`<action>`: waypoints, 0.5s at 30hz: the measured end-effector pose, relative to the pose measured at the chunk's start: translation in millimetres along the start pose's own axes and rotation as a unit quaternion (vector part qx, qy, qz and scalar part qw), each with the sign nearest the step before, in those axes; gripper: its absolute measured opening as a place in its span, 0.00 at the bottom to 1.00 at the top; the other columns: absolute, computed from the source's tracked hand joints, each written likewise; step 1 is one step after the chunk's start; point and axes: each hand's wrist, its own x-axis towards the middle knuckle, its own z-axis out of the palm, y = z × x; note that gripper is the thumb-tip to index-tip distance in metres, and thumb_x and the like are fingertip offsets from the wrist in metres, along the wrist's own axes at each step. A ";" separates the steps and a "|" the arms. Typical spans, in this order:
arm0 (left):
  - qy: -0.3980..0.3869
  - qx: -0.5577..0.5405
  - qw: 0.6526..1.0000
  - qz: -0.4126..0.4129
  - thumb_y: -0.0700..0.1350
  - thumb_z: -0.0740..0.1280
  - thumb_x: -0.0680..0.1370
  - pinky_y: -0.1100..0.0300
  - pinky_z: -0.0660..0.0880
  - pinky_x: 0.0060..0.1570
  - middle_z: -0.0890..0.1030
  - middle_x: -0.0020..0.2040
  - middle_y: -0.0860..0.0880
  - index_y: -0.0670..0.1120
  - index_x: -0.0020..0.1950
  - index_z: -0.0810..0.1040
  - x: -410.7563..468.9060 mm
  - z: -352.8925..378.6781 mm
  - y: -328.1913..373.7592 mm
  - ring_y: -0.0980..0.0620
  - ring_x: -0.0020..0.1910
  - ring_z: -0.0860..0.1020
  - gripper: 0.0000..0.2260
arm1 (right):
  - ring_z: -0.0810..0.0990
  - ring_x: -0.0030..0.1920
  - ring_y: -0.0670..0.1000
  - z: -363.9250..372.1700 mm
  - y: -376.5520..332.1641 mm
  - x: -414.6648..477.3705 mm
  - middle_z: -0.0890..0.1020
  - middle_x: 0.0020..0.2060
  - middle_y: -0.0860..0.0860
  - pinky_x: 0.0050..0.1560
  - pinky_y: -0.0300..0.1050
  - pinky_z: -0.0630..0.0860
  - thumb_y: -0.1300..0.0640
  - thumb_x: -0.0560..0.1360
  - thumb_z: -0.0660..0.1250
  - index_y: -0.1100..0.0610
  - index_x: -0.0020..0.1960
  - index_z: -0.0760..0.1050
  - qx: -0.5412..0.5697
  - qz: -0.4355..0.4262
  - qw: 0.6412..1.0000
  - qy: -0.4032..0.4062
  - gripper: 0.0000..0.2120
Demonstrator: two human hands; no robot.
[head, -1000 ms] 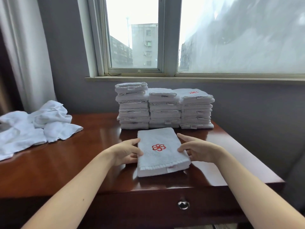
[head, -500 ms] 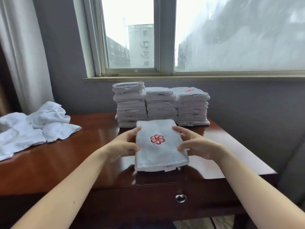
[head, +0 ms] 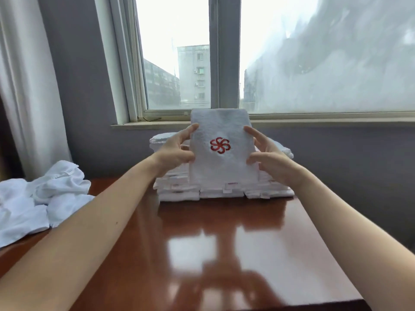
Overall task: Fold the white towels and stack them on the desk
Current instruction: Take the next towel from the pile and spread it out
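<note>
Folded towel (head: 221, 169), red emblem facing you, is hovering upright before the towel stacks (head: 179, 190) on the desk (head: 224, 243); your left hand (head: 174, 151) and right hand (head: 269, 158) are pinching its side edges, with crumpled towels (head: 45, 198) lying far left.

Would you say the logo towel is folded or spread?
Folded: the towel is a compact rectangle between left hand and right hand.
</note>
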 end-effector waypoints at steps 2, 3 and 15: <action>0.004 0.010 1.000 0.002 0.22 0.60 0.71 0.66 0.76 0.38 0.72 0.70 0.51 0.49 0.79 0.60 31.4 -4.3 6.8 0.59 0.37 0.79 0.40 | 0.79 0.61 0.46 -12.3 -3.8 28.4 0.74 0.68 0.47 0.49 0.45 0.79 0.77 0.69 0.60 0.43 0.73 0.66 0.001 -0.002 1.000 0.014 0.40; 0.007 0.018 1.000 0.001 0.22 0.61 0.71 0.65 0.76 0.38 0.73 0.68 0.51 0.48 0.79 0.60 45.4 -6.1 9.0 0.59 0.38 0.79 0.40 | 0.79 0.61 0.46 -17.7 -4.7 41.4 0.74 0.68 0.46 0.48 0.45 0.79 0.75 0.69 0.61 0.43 0.73 0.66 0.001 -0.003 1.000 0.018 0.40; -0.014 0.041 0.997 -0.056 0.24 0.61 0.71 0.49 0.76 0.54 0.73 0.69 0.51 0.49 0.80 0.58 191.4 -27.2 -19.3 0.49 0.51 0.80 0.40 | 0.80 0.58 0.53 -56.7 23.3 191.7 0.80 0.58 0.49 0.52 0.45 0.78 0.67 0.58 0.62 0.46 0.71 0.69 0.021 0.061 0.995 0.074 0.42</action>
